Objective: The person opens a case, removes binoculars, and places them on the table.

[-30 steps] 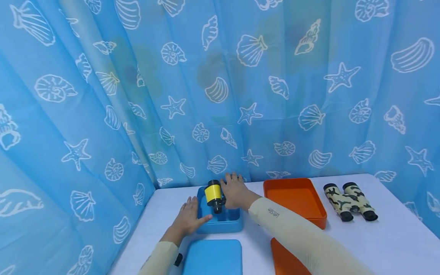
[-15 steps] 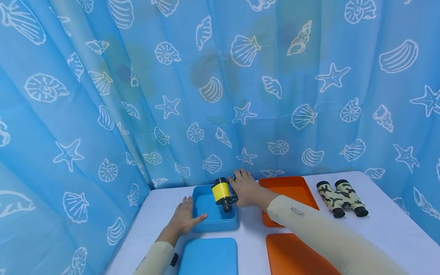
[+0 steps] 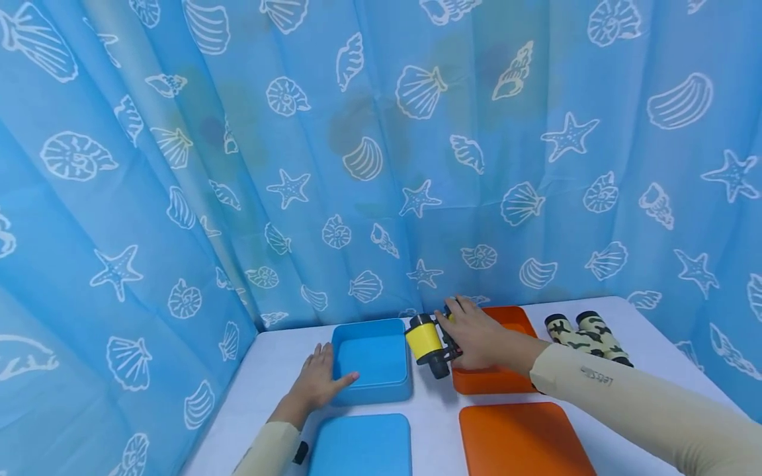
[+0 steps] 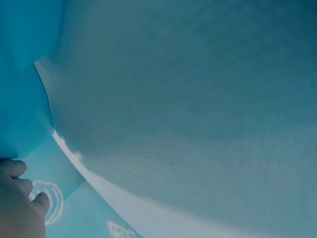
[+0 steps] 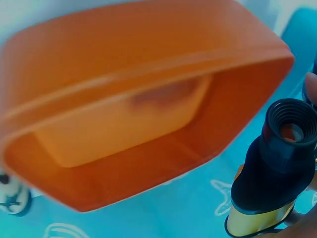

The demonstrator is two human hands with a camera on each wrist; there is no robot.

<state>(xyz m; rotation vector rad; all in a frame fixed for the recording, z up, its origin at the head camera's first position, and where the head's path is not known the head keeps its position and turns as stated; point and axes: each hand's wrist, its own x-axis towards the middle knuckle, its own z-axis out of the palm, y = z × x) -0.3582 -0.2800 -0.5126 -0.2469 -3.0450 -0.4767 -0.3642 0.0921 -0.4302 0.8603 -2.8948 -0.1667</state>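
Observation:
Black-and-yellow binoculars (image 3: pixel 424 340) hang above the table between the two boxes, gripped from above by my right hand (image 3: pixel 473 332), which hides their far barrel. In the right wrist view one eyepiece of the binoculars (image 5: pixel 292 129) shows beside the orange box (image 5: pixel 148 144). My left hand (image 3: pixel 317 377) rests against the left side of the blue box (image 3: pixel 372 393), fingers straight and thumb stretched over its near rim. The orange box (image 3: pixel 494 383) stands partly behind my right hand. In the left wrist view only some fingers of my left hand (image 4: pixel 22 198) appear.
A blue lid (image 3: pixel 360 446) lies in front of the blue box, and an orange lid (image 3: pixel 524 439) in front of the orange one. Camouflage binoculars (image 3: pixel 586 334) lie at the right, partly behind my right forearm. A shell-patterned curtain (image 3: pixel 381 198) hangs behind the white table (image 3: pixel 434 436).
My right hand has lifted the black-and-yellow binoculars out of the blue box and carried them right, toward the orange box. My left hand stays at the blue box.

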